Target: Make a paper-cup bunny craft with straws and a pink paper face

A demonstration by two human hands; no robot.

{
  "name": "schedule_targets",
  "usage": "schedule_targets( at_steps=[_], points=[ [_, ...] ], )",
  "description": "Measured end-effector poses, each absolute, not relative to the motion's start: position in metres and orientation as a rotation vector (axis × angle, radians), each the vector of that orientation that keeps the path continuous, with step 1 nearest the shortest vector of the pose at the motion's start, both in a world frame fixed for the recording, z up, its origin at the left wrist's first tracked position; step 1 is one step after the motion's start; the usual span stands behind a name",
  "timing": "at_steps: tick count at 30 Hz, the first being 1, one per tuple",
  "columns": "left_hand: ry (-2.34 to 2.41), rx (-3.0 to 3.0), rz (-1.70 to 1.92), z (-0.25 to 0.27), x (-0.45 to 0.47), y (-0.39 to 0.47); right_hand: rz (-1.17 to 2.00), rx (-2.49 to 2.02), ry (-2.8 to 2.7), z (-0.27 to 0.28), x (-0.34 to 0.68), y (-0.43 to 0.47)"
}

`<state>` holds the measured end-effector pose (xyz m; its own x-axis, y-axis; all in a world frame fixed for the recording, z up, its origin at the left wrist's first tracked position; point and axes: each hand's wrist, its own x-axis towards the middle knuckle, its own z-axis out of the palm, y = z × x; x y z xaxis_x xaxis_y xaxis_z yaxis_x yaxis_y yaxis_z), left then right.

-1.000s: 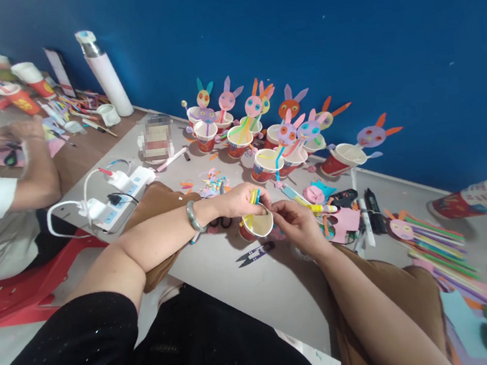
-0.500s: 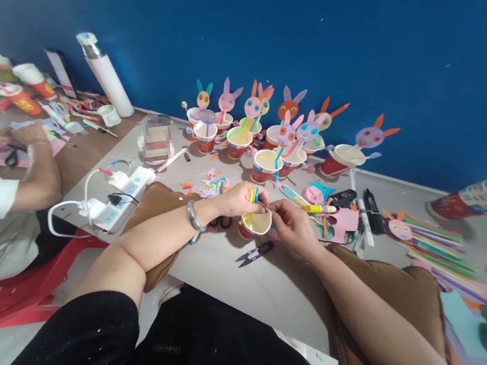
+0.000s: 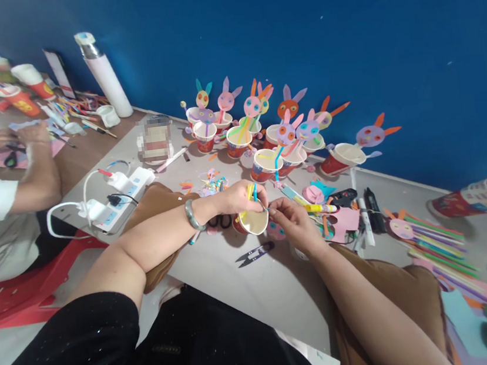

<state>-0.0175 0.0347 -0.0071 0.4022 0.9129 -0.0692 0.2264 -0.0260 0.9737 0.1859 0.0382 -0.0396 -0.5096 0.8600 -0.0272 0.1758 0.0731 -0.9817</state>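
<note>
A paper cup (image 3: 255,222) with a pale inside is tilted toward me above the table. My left hand (image 3: 245,197) is closed on its far rim, with yellow and blue straws (image 3: 252,192) standing up by the fingers. At the cup's right edge, my right hand (image 3: 290,221) pinches something too small to make out. Beneath that hand shows a pink paper face (image 3: 276,230). Thread snips (image 3: 255,254) lie on the table in front of the cup. Black scissor handles (image 3: 220,222) show beside my left wrist.
Several finished cups with paper rabbit heads (image 3: 252,107) stand along the blue wall. Markers (image 3: 374,214), straws (image 3: 441,241) and stacked cups (image 3: 481,200) are to the right. A power strip (image 3: 125,197) and a thermos (image 3: 104,75) are left, near a co-worker's arms (image 3: 38,154).
The cup has shifted slightly left and turned its opening more toward me. My right hand has moved slightly, uncovering the pink paper face below it.
</note>
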Motion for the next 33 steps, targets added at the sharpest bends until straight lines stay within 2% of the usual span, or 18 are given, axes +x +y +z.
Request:
schedule_targets(
  at_steps=[13,25,33],
  points=[
    [1.026,1.422,0.966,-0.031,-0.018,0.046,1.279,-1.080,-1.667,-0.047,0.190,0.043],
    [0.979,1.276,0.967,-0.025,-0.013,0.042,1.259,-1.088,-1.756,-0.054,0.194,0.045],
    [0.996,1.092,1.035,-0.025,-0.011,0.045,1.096,-1.115,-1.774,-0.052,0.196,0.046]
  ],
)
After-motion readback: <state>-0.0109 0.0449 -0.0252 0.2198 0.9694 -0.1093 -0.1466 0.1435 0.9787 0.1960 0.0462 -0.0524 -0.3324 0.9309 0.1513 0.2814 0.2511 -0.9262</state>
